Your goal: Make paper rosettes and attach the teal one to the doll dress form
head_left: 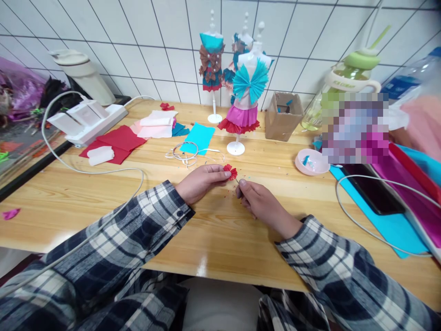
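Note:
My left hand pinches a small ruffled red paper flower between thumb and fingers, just above the table. Close on its right, my right hand is closed, with a thin dark tip showing past the thumb toward the flower; the rest of that thing is hidden in the fingers. Tiny red and blue scraps lie on the wood around both hands. Behind them stands a white mini dress form with a pleated turquoise paper bow and a pink skirt with red trim.
More dress forms stand by the tiled wall. Beyond my left hand lie a turquoise sheet, looped white cord and red paper. To the right are a cardboard box, pink bowl and black phone. A cable crosses the left side.

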Demonstrator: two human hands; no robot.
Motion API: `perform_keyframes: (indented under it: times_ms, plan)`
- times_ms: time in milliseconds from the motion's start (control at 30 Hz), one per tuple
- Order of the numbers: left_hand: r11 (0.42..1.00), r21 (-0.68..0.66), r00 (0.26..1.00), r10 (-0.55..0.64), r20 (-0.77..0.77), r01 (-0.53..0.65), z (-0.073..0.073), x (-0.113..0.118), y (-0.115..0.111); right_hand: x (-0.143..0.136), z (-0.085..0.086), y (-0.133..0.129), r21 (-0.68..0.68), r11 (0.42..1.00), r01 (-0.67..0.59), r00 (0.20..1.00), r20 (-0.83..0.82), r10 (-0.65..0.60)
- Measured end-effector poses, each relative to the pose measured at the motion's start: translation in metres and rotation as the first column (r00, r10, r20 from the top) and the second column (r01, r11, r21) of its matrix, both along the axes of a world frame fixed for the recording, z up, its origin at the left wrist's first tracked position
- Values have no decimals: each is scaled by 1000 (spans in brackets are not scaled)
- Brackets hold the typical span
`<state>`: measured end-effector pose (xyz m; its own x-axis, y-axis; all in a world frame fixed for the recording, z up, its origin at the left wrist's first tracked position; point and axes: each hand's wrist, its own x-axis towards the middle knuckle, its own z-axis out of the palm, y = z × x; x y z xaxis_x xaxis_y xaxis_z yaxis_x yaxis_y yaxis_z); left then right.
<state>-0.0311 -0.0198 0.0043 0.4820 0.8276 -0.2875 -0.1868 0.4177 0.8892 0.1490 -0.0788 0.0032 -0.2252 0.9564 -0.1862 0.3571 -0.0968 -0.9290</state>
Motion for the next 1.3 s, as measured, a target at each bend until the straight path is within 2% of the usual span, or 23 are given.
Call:
perform_keyframes:
  times_ms: [133,400,633,833,1067,1133,1200,1300]
  plan:
    - [1000,21,1000,1,2,-1,0,1,0,1,3,1,0,993,117,992,-46,-117]
    - [997,74,994,-20,-107,28,-3,3,-3,1,-5,4,-51,963,263,951,-152,-268]
    - [997,70,999,14,-49,-11,-2,3,-2,2,-7,3,-88,970,227,959,-154,-239]
    - [994,92,991,-41,-130,54,-6,0,-2,-1,-6,4,-44,964,263,955,-131,-267]
    - [998,60,998,12,-55,-9,-3,1,-1,2,-4,3,-146,959,242,934,-233,-271]
    - [998,66,998,-2,-60,6,-3,0,-1,4,-3,3,-94,959,268,933,-223,-282]
    - [995,76,992,-49,-116,58,-4,-1,-1,5,0,4,28,959,283,946,-170,-274]
    - [981,136,966,-100,-238,135,-3,-2,-2,6,5,6,161,958,238,971,-78,-228]
